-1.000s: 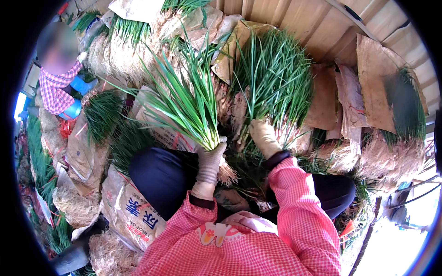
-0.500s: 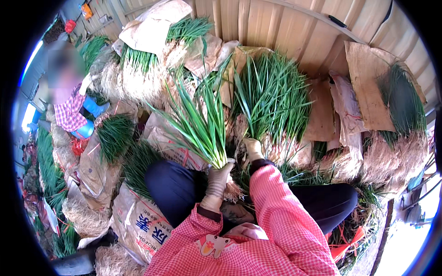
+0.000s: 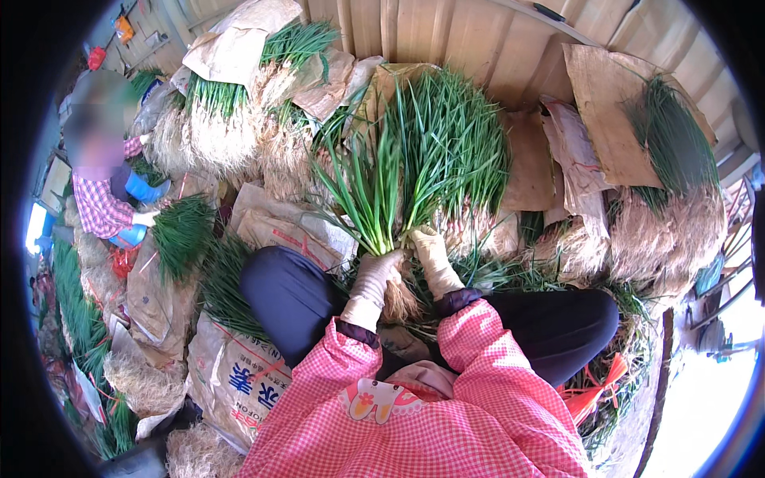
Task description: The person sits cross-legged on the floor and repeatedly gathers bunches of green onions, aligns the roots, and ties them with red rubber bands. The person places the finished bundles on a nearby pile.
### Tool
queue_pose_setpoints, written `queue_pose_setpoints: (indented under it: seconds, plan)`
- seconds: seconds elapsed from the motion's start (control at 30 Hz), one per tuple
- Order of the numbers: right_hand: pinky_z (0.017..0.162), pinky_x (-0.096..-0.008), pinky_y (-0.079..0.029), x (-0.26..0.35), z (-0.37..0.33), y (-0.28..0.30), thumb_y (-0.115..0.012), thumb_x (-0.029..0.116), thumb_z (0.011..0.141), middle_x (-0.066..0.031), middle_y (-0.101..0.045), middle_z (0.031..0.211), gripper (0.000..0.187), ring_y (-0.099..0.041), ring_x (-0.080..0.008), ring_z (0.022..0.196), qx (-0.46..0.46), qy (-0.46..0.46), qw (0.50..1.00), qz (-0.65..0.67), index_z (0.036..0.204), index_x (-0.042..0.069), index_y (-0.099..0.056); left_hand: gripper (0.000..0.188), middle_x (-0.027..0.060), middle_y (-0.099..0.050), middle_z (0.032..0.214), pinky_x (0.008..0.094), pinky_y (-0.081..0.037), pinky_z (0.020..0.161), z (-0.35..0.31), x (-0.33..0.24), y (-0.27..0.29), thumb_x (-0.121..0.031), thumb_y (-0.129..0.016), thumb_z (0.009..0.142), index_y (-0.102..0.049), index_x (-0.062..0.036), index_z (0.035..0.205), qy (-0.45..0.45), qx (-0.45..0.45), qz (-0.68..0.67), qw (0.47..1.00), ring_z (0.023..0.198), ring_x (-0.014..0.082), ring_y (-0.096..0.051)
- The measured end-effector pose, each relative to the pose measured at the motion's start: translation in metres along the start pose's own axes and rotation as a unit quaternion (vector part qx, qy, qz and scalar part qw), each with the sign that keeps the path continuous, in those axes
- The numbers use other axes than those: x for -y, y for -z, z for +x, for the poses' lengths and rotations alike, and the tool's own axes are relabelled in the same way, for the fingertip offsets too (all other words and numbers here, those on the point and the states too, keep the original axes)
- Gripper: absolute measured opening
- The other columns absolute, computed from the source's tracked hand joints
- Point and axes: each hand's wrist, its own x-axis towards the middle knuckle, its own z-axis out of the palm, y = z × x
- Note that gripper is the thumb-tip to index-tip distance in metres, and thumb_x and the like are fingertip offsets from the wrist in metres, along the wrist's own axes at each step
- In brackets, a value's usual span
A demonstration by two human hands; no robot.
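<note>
Both hands wear pale work gloves. My left hand (image 3: 378, 275) is closed round the lower stalks of a bunch of scallions (image 3: 373, 195), whose green leaves fan upward while the brown roots (image 3: 401, 301) hang below the fist. Close beside it, my right hand (image 3: 429, 248) has its fingers curled at the base of the stalks, where the bunch meets the big pile of scallions (image 3: 462, 143). What those fingers pinch looks like scallion stalks, partly hidden by the glove.
More scallions with roots (image 3: 211, 131) lie stacked to the left under paper sacks. A printed sack (image 3: 239, 374) lies by my left knee, red ties (image 3: 598, 390) by the right. Another person in a checked shirt (image 3: 103, 203) works at far left. A corrugated wall (image 3: 454, 40) stands behind.
My left hand has brought the bunch up and right against the pile, next to my right hand. The view has shifted slightly. The other person's arm now reaches down toward a bundle.
</note>
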Motion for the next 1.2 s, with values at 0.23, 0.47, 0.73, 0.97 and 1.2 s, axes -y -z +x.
queue_pose_setpoints:
  seconds: [0.23, 0.47, 0.73, 0.97, 1.2]
  plan:
    - [0.041, -0.0251, -0.034, -0.022, 0.046, 0.088, -0.052, 0.016, 0.08, 0.0031, -0.047, 0.053, 0.014, -0.043, -0.0113, 0.044, -0.092, 0.069, 0.993, 0.007, 0.069, 0.009, -0.058, 0.026, 0.0073, -0.064, 0.089, 0.0267, -0.051, 0.061, -0.045, -0.022, 0.006, -0.014, -0.062, 0.082, -0.058, -0.0002, 0.103, -0.009, 0.174, -0.103, 0.979, 0.072, 0.0148, -0.061]
    - [0.077, -0.0303, -0.048, 0.006, 0.034, 0.085, -0.058, 0.025, 0.084, -0.0105, -0.064, 0.099, 0.031, -0.061, -0.0206, 0.086, 0.259, 0.275, 0.643, -0.666, 0.108, 0.005, -0.06, 0.032, 0.0093, -0.064, 0.095, 0.0288, -0.053, 0.064, -0.043, -0.026, 0.006, -0.017, -0.062, 0.083, -0.055, -0.0004, 0.109, 0.037, 0.141, -0.083, 0.986, 0.075, 0.0164, -0.062]
    - [0.061, -0.0347, -0.048, -0.107, 0.122, 0.084, -0.059, 0.021, 0.083, -0.0158, -0.065, 0.083, 0.034, -0.063, -0.0246, 0.069, 0.244, -0.071, 0.817, -0.517, 0.115, 0.008, -0.056, 0.036, 0.0097, -0.054, 0.104, 0.0409, -0.04, 0.093, -0.078, -0.077, 0.002, -0.019, -0.055, 0.088, -0.048, -0.0042, 0.12, -0.1, 0.192, -0.327, 0.92, 0.101, 0.0209, -0.051]
    - [0.055, -0.0274, -0.046, -0.13, 0.137, 0.062, -0.063, 0.034, 0.078, -0.0051, -0.059, 0.058, 0.033, -0.057, -0.0157, 0.053, -0.031, -0.053, 0.908, -0.415, 0.081, 0.001, -0.065, 0.026, 0.0084, -0.062, 0.087, 0.025, -0.046, 0.059, -0.044, -0.068, 0.022, -0.02, -0.066, 0.079, -0.062, -0.0014, 0.096, -0.008, 0.013, -0.094, 0.995, 0.07, 0.0138, -0.059]
    - [0.053, -0.0231, -0.043, 0.023, 0.072, 0.077, -0.067, 0.03, 0.08, -0.0011, -0.061, 0.068, 0.028, -0.054, -0.0104, 0.057, 0.163, -0.132, 0.94, -0.269, 0.086, 0.003, -0.066, 0.017, 0.0045, -0.064, 0.076, 0.0259, -0.048, 0.057, -0.007, -0.017, 0.015, -0.011, -0.073, 0.071, -0.065, -0.0017, 0.084, -0.067, -0.046, -0.024, 0.996, 0.065, 0.0169, -0.063]
